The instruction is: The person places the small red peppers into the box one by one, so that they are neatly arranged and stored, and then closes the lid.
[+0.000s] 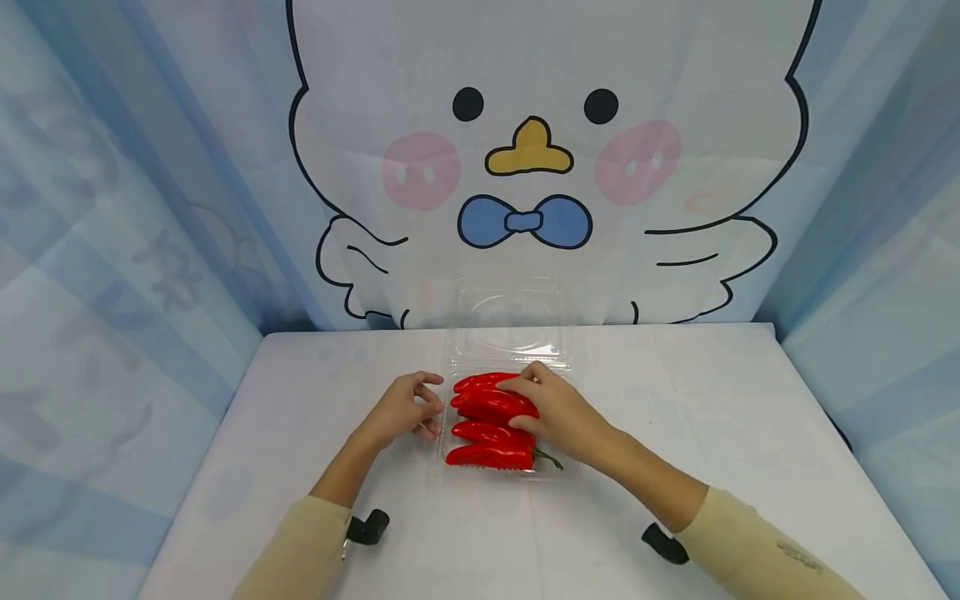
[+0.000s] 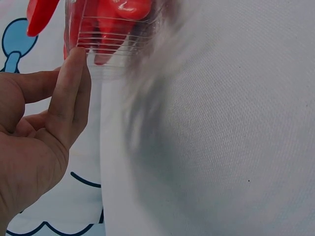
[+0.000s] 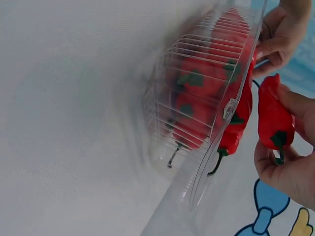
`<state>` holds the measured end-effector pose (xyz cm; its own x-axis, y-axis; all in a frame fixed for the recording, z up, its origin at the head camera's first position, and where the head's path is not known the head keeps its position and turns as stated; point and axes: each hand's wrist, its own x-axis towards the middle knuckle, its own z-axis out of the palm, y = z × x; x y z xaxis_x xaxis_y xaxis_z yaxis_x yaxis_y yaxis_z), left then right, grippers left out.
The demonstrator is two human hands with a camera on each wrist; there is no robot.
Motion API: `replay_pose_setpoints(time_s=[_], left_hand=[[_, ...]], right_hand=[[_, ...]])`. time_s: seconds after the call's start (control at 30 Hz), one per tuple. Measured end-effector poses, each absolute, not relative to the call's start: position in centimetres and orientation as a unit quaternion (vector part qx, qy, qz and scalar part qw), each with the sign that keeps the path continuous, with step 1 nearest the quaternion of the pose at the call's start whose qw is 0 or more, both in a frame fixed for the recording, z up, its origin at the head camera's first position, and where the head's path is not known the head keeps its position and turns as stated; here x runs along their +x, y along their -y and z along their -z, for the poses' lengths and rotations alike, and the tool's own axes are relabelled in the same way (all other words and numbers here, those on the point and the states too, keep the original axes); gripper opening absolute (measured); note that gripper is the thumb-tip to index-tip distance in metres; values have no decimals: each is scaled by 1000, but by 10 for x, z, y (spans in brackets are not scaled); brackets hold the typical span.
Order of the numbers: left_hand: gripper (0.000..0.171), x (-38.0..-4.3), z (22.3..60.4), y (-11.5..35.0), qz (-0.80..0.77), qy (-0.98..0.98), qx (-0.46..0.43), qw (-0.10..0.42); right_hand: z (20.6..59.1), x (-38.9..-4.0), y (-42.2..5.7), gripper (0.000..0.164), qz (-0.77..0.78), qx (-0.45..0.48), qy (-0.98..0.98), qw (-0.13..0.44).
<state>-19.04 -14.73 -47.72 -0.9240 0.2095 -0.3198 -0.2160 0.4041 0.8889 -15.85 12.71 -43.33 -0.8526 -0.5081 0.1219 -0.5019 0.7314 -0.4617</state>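
Note:
My right hand (image 1: 562, 414) pinches a glossy red chili pepper (image 3: 275, 113) with a green stem, held just above a clear plastic clamshell box (image 3: 160, 115). Inside the box lie several more red peppers (image 1: 491, 456), roughly side by side, with one green stem poking past the right edge. At the box's left side is my left hand (image 1: 405, 408), holding nothing, its fingers loosely bent. In the left wrist view its fingertips (image 2: 77, 55) are at the box's ribbed wall; whether they touch it is hard to tell.
The box's transparent lid (image 1: 512, 342) stands raised at the back, near the cartoon-printed curtain (image 1: 525, 292). A white cloth covers the table (image 1: 330, 367). Blue curtains (image 1: 112, 292) hang at both sides. Black straps (image 1: 367, 527) show by the sleeves.

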Motion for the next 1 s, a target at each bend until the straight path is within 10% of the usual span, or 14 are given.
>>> replay_pose_setpoints(time_s=[1.0], left_hand=[[49,-191,479,149,-547,-814,4,195]], right_hand=[[442,-152,-106,44,169,-313,-935,-8]])
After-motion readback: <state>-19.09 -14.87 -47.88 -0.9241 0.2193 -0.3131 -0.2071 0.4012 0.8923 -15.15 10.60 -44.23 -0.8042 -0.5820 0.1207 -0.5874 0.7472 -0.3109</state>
